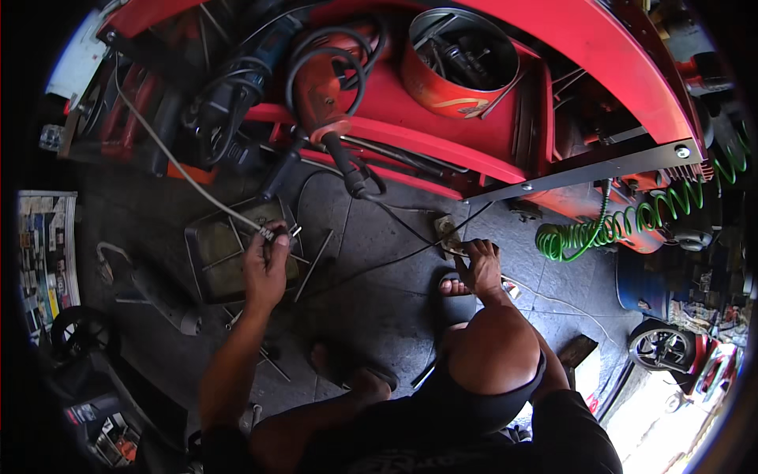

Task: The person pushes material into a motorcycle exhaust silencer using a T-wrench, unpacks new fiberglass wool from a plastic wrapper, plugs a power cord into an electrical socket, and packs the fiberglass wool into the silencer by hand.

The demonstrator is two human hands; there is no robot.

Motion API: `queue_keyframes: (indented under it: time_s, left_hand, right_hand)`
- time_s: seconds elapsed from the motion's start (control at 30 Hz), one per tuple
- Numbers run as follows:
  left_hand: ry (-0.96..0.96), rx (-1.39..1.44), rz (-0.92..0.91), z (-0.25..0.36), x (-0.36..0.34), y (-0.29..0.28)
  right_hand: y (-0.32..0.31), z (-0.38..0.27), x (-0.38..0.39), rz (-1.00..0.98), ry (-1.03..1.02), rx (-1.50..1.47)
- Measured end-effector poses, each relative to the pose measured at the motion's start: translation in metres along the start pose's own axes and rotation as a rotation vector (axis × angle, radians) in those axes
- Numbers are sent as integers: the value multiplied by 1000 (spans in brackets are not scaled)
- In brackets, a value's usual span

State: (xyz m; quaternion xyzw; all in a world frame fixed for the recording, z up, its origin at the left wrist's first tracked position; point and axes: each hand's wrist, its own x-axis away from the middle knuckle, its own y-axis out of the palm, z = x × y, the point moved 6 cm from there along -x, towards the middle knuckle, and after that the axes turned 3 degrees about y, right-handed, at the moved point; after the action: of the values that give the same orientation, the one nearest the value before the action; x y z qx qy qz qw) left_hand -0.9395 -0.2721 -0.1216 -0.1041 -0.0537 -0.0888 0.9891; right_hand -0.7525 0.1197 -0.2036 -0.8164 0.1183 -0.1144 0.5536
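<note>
My left hand [266, 268] is closed on the ribbed end of a grey cable [170, 162]. Bright metal shows beside its fingertips, and the cable runs up to the far left. That hand is above a dark rectangular tray [207, 286] with thin metal rods in it. To the right, my right hand [483, 267] is low near the floor with its fingers bent. They close at the near end of a small pale block [448, 234], beside a black cord [414, 251]. What exactly the fingers grip is partly hidden.
Ahead stands a red rack [379, 130] holding an orange corded power tool [322, 99] and a round tin [462, 67] of metal parts. A green coiled hose [576, 237] hangs at right. A grey exhaust-like part [162, 292] lies at left. My feet rest below.
</note>
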Motion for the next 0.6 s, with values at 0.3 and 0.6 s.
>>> queue_keyframes:
  time_s: [0.3, 0.6]
  left_hand:
    - [-15, 20, 137, -22, -12, -13]
    - [-20, 71, 87, -17, -12, 0]
  right_hand:
    - [8, 1, -9, -17, 126, -114]
    - [33, 18, -42, -59, 462, -485]
